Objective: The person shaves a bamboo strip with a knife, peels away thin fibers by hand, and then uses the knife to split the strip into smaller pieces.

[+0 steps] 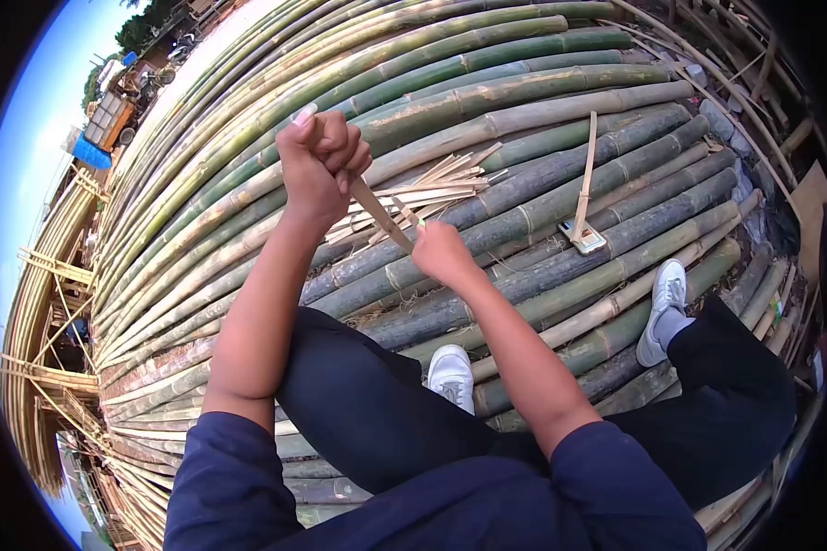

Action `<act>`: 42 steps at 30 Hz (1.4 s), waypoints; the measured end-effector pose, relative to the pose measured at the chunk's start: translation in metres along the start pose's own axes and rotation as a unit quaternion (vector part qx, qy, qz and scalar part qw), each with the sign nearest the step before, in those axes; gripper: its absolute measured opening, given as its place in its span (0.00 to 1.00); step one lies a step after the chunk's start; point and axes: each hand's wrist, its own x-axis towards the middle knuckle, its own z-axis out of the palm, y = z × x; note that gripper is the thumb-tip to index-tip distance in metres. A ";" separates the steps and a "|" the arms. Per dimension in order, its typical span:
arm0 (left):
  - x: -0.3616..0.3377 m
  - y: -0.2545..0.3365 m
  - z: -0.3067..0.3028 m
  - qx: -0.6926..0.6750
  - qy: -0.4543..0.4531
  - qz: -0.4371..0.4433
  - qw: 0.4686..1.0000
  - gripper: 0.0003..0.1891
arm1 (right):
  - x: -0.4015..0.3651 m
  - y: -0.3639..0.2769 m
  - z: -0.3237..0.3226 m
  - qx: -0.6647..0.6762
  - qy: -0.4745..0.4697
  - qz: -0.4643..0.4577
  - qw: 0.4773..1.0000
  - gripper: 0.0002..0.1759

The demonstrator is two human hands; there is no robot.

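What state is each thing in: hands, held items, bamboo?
left hand: closed around bamboo strip
bamboo strip: slanted, lower end beside right hand
right hand: closed on small tool
small tool: partly hidden by fist
split pieces: heaped on poles
poles: lying side by side

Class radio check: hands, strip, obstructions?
Left hand: fist around strip. Right hand: closed on apparent knife. Loose pieces beyond; nothing visibly blocking.
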 end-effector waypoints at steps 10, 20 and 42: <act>-0.006 0.007 -0.015 -0.005 0.067 0.013 0.998 0.25 | -0.007 0.050 0.092 0.056 0.059 0.037 0.996 0.16; -0.011 0.009 -0.020 0.000 0.053 0.018 0.998 0.25 | -0.020 0.012 0.065 0.083 0.054 0.006 0.995 0.15; -0.016 0.017 -0.024 0.009 0.084 0.018 0.996 0.25 | -0.010 0.021 0.068 0.105 0.106 -0.052 0.987 0.15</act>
